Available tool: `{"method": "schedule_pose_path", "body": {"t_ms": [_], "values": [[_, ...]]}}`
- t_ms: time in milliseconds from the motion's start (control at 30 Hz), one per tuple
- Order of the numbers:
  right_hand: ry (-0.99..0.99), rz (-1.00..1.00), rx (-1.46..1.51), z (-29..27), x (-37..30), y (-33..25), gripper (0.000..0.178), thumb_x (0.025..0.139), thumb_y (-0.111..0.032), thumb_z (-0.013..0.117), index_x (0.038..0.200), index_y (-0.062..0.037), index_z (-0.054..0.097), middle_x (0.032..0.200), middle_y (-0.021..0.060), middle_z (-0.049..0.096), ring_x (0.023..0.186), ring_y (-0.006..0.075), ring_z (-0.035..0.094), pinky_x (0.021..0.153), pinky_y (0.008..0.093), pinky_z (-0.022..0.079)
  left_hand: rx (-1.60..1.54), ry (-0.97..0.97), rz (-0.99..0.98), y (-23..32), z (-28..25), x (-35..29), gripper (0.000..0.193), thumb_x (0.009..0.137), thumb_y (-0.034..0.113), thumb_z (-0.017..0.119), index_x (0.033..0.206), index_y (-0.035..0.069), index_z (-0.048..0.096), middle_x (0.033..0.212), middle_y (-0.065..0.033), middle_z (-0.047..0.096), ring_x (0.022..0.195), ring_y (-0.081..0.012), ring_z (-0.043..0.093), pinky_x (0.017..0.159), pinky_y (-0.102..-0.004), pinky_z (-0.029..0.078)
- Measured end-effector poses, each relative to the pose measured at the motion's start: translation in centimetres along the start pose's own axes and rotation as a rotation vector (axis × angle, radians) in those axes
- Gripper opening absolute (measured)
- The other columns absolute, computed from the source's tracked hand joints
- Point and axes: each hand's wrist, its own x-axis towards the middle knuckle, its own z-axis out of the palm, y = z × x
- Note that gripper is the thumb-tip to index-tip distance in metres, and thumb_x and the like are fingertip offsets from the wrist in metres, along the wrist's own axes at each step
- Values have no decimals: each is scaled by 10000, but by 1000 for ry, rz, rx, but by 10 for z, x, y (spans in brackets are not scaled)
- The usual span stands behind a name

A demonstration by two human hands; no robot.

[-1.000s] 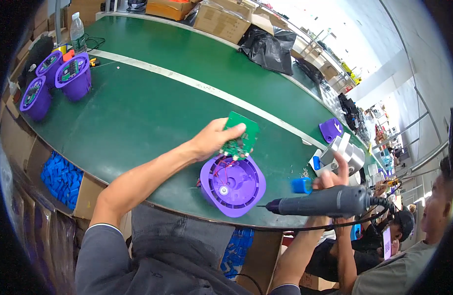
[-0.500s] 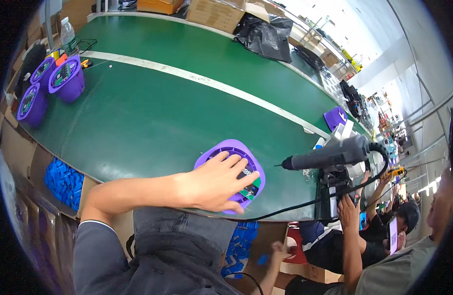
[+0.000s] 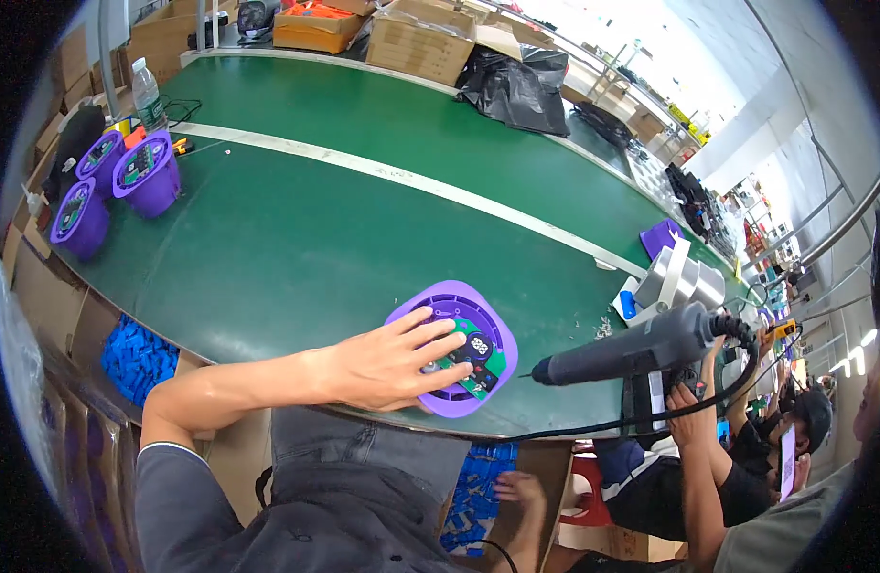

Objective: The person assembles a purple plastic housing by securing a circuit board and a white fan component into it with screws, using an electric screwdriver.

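Observation:
A purple plastic housing (image 3: 498,329) lies on the green tabletop in front of me. Inside it sits a green circuit board (image 3: 471,359) with a small digit display. My left hand (image 3: 392,361) grips the housing from its near left side, fingers spread over the rim and onto the board; the thumb is mostly hidden. Below the table edge, my right hand (image 3: 522,491) is over a box of small blue pieces (image 3: 472,489), fingers loosely apart, nothing visible in them. To the right of the housing hangs a grey electric screwdriver (image 3: 631,349), its tip pointing left.
Three more purple housings (image 3: 151,191) with boards stand at the far left, beside a water bottle (image 3: 148,94). Another box of blue pieces (image 3: 137,358) is below the left edge. A co-worker's hand (image 3: 690,413) is beside a black device at right. Cable crosses the front edge.
My left hand has drawn back leftward on the housing, uncovering more of the board. My right hand has moved left over the blue pieces. The view has shifted slightly.

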Motion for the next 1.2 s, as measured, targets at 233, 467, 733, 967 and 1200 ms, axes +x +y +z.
{"method": "schedule_pose_path", "body": {"t_ms": [233,467,733,967,1200], "values": [[389,-992,68,42,-247,-227,380,751,-161,670,1045,52,560,813,112,626,696,186,625,614,281,509,-79,106,-50,-6,8,16,528,713,309,670,1140,51,499,1199,-206,490,1129,-360,467,957,-454,357],[28,-1695,16,183,-230,-307,952,647,-263,804,1358,10,232,1268,167,421,1041,254,550,892,370,440,-98,171,-186,-9,7,23,351,778,238,626,1047,42,513,1162,-205,512,1107,-397,476,933,-464,382],[230,-1649,188,194,-239,-328,628,673,68,545,1275,20,371,1002,81,532,732,119,565,634,224,458,-629,408,-749,-60,15,30,172,884,164,469,890,7,541,786,-122,595,679,-210,591,603,-332,477],[123,-1584,446,163,-243,-323,482,675,-6,579,1138,43,456,862,113,535,557,145,515,548,264,447,-2155,257,-1196,-93,83,49,270,905,85,363,1074,-66,510,958,-179,607,837,-231,629,804,-422,524],[-183,-1615,376,178,-229,-322,390,772,-42,570,1135,-5,435,839,126,494,502,141,482,485,269,427,-1997,242,-1268,-115,122,53,270,911,145,370,1009,-31,549,903,-179,623,744,-262,640,701,-429,539]]}}
